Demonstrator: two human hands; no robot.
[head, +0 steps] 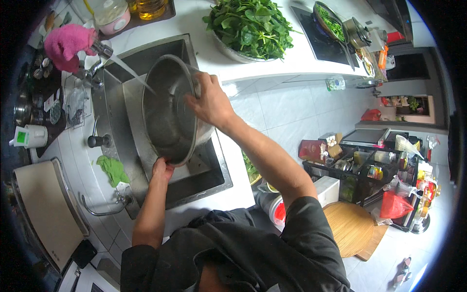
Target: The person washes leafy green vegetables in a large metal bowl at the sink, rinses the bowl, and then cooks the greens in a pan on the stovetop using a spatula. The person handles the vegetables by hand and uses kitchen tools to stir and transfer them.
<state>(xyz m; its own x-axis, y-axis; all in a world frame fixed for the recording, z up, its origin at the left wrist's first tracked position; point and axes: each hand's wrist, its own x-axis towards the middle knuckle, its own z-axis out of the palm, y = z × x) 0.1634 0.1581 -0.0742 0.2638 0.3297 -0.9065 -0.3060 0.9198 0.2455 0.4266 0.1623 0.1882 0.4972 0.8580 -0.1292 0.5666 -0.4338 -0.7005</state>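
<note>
A large stainless steel basin (160, 120) is tilted on its side over the steel sink (118, 135), its mouth towards the faucet. My right hand (211, 98) grips the rim on the right, thumb over the inside edge. At the near end of the rim, my left hand (162, 169) holds the basin from below. From the faucet (104, 51) a stream of water runs into the basin. A pink cloth (67, 45) is draped over the faucet's top. The fingers under the basin are partly hidden.
Leafy greens (255, 29) heap over a bowl (233, 49) on the counter. Farther right, a pan (328, 22) of cut green vegetables sits on the cooktop (310, 40). A green cloth (113, 171) and a small curved tap (105, 211) are left of the sink. A round wooden board (348, 228) stands behind my right arm.
</note>
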